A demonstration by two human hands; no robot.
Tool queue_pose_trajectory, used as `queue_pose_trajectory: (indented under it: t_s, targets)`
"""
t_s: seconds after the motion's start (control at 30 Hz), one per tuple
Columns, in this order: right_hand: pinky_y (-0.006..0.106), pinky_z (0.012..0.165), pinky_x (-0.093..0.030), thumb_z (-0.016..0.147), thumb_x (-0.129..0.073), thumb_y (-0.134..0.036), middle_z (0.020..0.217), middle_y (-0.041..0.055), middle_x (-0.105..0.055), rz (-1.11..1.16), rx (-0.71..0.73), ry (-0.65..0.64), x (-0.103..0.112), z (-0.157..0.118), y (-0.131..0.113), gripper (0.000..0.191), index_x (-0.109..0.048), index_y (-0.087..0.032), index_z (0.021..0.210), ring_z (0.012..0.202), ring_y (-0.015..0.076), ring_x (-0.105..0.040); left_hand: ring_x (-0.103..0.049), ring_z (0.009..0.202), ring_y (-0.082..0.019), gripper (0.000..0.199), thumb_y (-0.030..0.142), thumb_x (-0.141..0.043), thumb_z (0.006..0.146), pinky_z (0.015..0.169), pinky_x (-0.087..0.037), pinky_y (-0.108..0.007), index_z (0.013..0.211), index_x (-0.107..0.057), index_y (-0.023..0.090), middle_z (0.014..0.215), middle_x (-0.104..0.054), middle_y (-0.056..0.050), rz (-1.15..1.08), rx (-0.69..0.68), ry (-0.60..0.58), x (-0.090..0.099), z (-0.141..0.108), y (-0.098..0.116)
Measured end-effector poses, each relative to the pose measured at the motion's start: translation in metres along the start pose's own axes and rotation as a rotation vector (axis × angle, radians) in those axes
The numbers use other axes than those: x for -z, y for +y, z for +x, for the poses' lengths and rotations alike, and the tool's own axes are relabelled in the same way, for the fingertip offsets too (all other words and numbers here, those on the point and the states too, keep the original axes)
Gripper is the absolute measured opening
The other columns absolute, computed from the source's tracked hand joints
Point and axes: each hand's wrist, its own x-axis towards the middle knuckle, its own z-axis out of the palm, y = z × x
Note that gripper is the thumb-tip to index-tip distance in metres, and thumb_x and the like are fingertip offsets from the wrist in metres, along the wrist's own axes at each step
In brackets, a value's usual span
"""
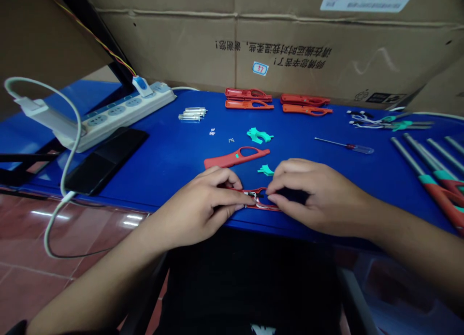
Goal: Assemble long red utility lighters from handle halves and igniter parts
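Observation:
My left hand [203,199] and my right hand [311,195] meet at the table's near edge, their fingertips gripping a red plastic lighter shell [268,207]. A small metal part and thin wires [252,198] lie in this shell, partly hidden by my fingers. Just beyond my hands lie a small teal plastic piece [266,170] and an empty red shell half [232,157]. A larger teal plastic piece [258,136] sits farther back. Neither hand touches these loose parts.
Red and orange shells [248,94] lie along the blue table's back edge, near metal tubes [192,114], wired parts [391,123] and a screwdriver [344,146]. Long lighters [438,190] lie right; a power strip [123,115] and phone [105,158] lie left, before cardboard [275,35].

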Motion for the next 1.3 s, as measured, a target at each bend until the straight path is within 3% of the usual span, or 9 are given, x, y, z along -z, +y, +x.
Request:
queue_pose_trajectory:
  t_s: [0.23, 0.47, 0.63, 0.8, 1.07, 1.3]
  targets:
    - [0.035, 0.078, -0.042, 0.093, -0.058, -0.021, 0.089, 0.0007, -0.064, 0.033, -0.120, -0.020, -0.015, -0.021, -0.009, 0.016, -0.071, -0.027, 0.101, 0.085, 0.0170, -0.055, -0.052, 0.112, -0.017, 0.033, 0.014, -0.052, 0.097, 0.098, -0.043, -0.034, 0.121, -0.067, 0.032, 0.113, -0.055, -0.002, -0.023, 0.031, -0.101, 0.005, 0.007, 0.006]
    - [0.034, 0.080, -0.041, 0.088, -0.060, -0.015, 0.089, -0.0013, -0.062, 0.093, -0.224, -0.043, -0.014, -0.014, -0.015, 0.012, -0.066, -0.026, 0.090, 0.086, 0.0158, -0.053, -0.053, 0.110, -0.015, 0.028, 0.011, -0.052, 0.095, 0.100, -0.044, -0.032, 0.112, -0.068, 0.025, 0.113, -0.055, -0.002, -0.103, 0.055, -0.157, 0.008, 0.013, 0.009]
    - [0.036, 0.083, -0.039, 0.088, -0.060, -0.017, 0.089, -0.0013, -0.061, 0.054, -0.242, -0.058, -0.013, -0.011, -0.015, 0.010, -0.065, -0.026, 0.090, 0.087, 0.0170, -0.053, -0.055, 0.109, -0.014, 0.032, 0.010, -0.055, 0.093, 0.098, -0.045, -0.031, 0.115, -0.070, 0.028, 0.113, -0.056, -0.002, -0.073, 0.025, -0.155, 0.010, 0.013, 0.008]
    - [0.037, 0.078, -0.037, 0.092, -0.056, -0.018, 0.090, -0.0003, -0.064, -0.098, -0.177, -0.023, -0.016, -0.018, -0.017, 0.012, -0.066, -0.024, 0.092, 0.085, 0.0180, -0.053, -0.057, 0.105, -0.016, 0.036, 0.011, -0.054, 0.093, 0.094, -0.046, -0.033, 0.116, -0.072, 0.033, 0.110, -0.058, -0.002, 0.044, -0.045, -0.153, 0.013, 0.012, 0.006]
    - [0.036, 0.076, -0.037, 0.097, -0.053, -0.023, 0.089, 0.0023, -0.065, -0.228, -0.005, 0.014, -0.016, -0.024, -0.010, 0.017, -0.070, -0.022, 0.098, 0.085, 0.0189, -0.055, -0.056, 0.116, -0.019, 0.029, 0.018, -0.057, 0.095, 0.104, -0.043, -0.034, 0.120, -0.069, 0.027, 0.121, -0.059, -0.005, 0.046, -0.131, -0.181, 0.016, 0.015, 0.000]
    - [0.035, 0.075, -0.040, 0.096, -0.054, -0.021, 0.089, 0.0029, -0.066, -0.250, 0.036, 0.042, -0.017, -0.024, -0.007, 0.018, -0.071, -0.020, 0.097, 0.083, 0.0179, -0.057, -0.057, 0.113, -0.020, 0.026, 0.019, -0.053, 0.097, 0.099, -0.047, -0.035, 0.116, -0.070, 0.025, 0.119, -0.060, -0.007, 0.116, -0.132, -0.077, 0.007, 0.013, 0.003]
